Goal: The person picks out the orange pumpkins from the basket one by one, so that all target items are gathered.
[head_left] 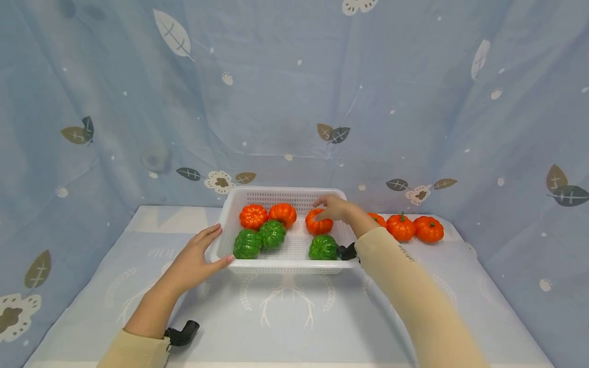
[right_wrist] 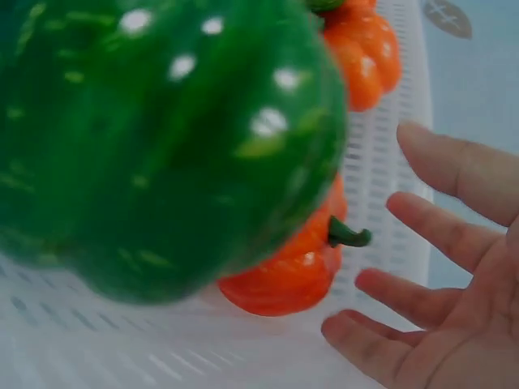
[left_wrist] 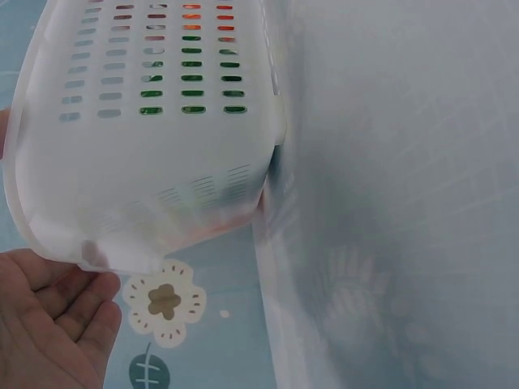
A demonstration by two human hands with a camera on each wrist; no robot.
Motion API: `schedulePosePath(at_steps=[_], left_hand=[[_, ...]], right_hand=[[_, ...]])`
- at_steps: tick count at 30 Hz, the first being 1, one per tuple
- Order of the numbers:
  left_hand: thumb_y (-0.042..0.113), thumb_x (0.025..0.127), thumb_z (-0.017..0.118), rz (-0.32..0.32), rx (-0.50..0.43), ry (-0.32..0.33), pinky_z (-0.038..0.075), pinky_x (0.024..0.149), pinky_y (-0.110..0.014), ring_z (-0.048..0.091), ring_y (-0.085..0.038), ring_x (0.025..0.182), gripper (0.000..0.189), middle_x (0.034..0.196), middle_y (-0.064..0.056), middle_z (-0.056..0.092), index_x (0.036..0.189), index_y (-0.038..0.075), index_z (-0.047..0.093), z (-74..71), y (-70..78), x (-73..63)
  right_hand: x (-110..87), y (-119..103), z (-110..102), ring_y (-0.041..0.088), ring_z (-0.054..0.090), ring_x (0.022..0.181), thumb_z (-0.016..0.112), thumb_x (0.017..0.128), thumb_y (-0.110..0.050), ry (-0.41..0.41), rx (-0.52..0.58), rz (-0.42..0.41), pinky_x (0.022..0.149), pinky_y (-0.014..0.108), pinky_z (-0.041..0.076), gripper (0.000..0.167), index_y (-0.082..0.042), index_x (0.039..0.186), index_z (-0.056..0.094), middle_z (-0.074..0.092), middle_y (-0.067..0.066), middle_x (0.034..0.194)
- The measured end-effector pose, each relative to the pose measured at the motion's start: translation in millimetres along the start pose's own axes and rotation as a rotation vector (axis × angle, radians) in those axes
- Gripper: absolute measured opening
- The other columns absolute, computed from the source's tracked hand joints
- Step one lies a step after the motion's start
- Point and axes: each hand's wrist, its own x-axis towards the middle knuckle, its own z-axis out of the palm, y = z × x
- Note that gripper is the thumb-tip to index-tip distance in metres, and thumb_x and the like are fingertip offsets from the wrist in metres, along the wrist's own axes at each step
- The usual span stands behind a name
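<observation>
A white plastic basket [head_left: 294,263] stands on the table. Inside, at its left, sit two orange pumpkins [head_left: 253,216] and two green pumpkins [head_left: 247,244]. Towards its right are another orange pumpkin [head_left: 319,223] and a green pumpkin [head_left: 323,248]. My left hand [head_left: 195,261] touches the basket's left end, thumb by the front corner; in the left wrist view its loosely bent fingers [left_wrist: 77,304] meet the rim. My right hand [head_left: 338,208] is over the right-hand orange pumpkin; the right wrist view shows its spread fingers [right_wrist: 442,231] beside that stemmed pumpkin [right_wrist: 284,279], apart from it.
Several orange pumpkins [head_left: 429,229] stand in a row on the table right of the basket, one partly hidden by my right arm. A pale patterned cloth covers the table [head_left: 294,332]. Behind hangs a blue curtain [head_left: 276,102] with leaf prints. Black wrist devices [head_left: 183,333] show on both arms.
</observation>
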Motion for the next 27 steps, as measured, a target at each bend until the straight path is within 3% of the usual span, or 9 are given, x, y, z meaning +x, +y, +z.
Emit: schedulePosePath(at_steps=[5,9,21,27], left_hand=[[0.049,0.09,0.072,-0.009,0.001,-0.01,0.034,0.106,-0.068,0.032,-0.047,0.141,0.088,0.16,-0.017,0.03,0.154,-0.001,0.036,0.6,-0.7,0.0],[0.049,0.09,0.071,-0.011,0.001,-0.009,0.035,0.105,-0.068,0.032,-0.047,0.141,0.088,0.16,-0.017,0.03,0.154,0.0,0.036,1.8,-1.8,0.6],[0.05,0.09,0.071,-0.007,-0.001,-0.003,0.037,0.104,-0.068,0.033,-0.046,0.141,0.088,0.161,-0.016,0.029,0.154,0.0,0.036,1.1,-1.6,0.1],[0.05,0.09,0.071,-0.005,0.0,-0.005,0.036,0.104,-0.068,0.032,-0.046,0.141,0.088,0.16,-0.016,0.03,0.154,0.0,0.036,1.0,-1.3,0.0]], right_hand=[[6.9,6,10,0.038,0.044,0.133,0.074,0.09,-0.009,0.034,0.003,0.012,0.107,0.044,0.043,0.053,-0.001,0.139,0.055,0.045,0.025,0.146],[10.7,7,14,0.036,0.049,0.128,0.076,0.088,-0.009,0.024,-0.066,0.0,0.105,0.044,0.045,0.051,-0.003,0.135,0.058,0.051,0.023,0.141],[15.6,10,23,0.034,0.05,0.126,0.083,0.081,-0.008,0.024,-0.083,0.03,0.107,0.044,0.044,0.061,-0.007,0.137,0.058,0.051,0.023,0.141],[17.1,13,26,0.028,0.058,0.109,0.083,0.081,-0.008,0.007,-0.07,0.02,0.082,0.032,0.057,0.063,-0.006,0.138,0.055,0.051,0.023,0.142]])
